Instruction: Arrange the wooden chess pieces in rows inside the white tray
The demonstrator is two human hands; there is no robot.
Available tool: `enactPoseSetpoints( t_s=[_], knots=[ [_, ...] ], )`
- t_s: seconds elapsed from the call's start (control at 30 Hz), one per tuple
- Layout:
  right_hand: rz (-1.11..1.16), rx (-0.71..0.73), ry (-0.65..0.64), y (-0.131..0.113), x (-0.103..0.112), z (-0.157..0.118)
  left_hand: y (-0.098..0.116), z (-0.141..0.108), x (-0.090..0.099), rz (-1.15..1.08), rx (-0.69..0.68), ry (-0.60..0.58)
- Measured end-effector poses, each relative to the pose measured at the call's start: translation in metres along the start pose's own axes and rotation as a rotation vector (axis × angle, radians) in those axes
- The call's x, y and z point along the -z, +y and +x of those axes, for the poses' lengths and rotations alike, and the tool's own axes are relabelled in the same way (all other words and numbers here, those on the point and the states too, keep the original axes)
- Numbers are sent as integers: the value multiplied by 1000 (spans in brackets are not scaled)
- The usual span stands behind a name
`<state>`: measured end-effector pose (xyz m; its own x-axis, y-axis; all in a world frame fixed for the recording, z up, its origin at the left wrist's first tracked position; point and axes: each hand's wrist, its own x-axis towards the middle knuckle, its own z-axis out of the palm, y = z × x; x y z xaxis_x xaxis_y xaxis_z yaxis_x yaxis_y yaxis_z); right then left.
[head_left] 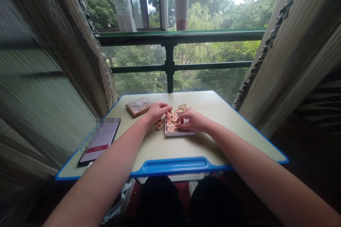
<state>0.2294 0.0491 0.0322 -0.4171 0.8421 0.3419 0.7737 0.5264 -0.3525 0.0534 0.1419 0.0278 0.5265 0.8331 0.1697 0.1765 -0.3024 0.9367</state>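
Note:
Round wooden Chinese chess pieces with red characters (170, 129) lie in rows in a shallow white box (180, 134) at the middle of the table. My left hand (157, 111) reaches to the box's far left corner, its thumb and fingertips closed on a chess piece there. Over the right part of the box is my right hand (194, 120), fingers curled and tips at a chess piece (175, 126) inside; the hand hides part of the box. Loose pieces (159, 126) lie left of the box, and several more (182, 106) sit beyond it.
A decorated box lid (139, 106) lies at the table's far left. A phone (98, 145) rests near the left edge. The pale table (165, 149) has a blue rim with a tray groove (174, 164) in front. Curtains and a green railing (181, 37) stand around it.

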Motion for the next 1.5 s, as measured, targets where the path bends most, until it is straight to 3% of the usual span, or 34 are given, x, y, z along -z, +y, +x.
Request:
enactPoseSetpoints(
  t_s=[0.27,0.57,0.87,1.2,1.5],
  knots=[
    [-167,-192,-12,0,8,-4,1,0,1,-11,3,48],
    [-145,-198,-115,0,10,-5,2,0,0,0,17,39],
    [-209,-240,-66,0,6,-5,2,0,0,6,11,41],
    [-82,18,66,-4,1,-1,3,-2,1,-10,-22,22],
    [-84,75,66,-1,-11,-2,-4,4,1,14,-43,-6]
  ],
)
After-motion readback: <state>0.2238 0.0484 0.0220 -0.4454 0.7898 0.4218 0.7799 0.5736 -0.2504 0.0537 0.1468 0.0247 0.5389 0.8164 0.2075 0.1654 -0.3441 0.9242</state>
